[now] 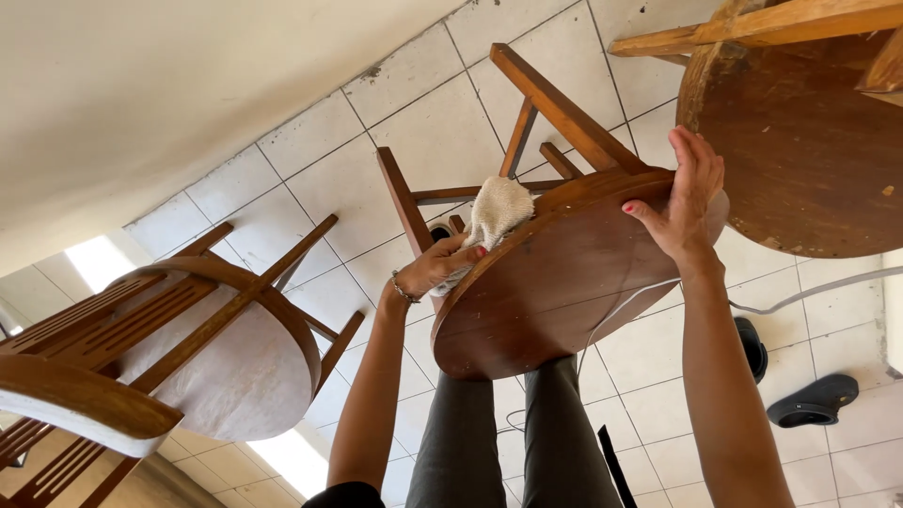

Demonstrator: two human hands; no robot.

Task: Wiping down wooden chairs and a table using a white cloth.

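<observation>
Stool (pixel 555 282) steadied by right hand (pixel 685 202) flat on seat, left hand (pixel 437 266) grip holding one cloth (pixel 497 214), three wooden seats.

I read this as a room in a home, likely a dining area: pale square floor tiles (pixel 310 132), a plain white wall (pixel 141 85), several wooden chairs (pixel 179 339) turned off their feet, and dark slippers (pixel 811 403) left on the floor.
</observation>
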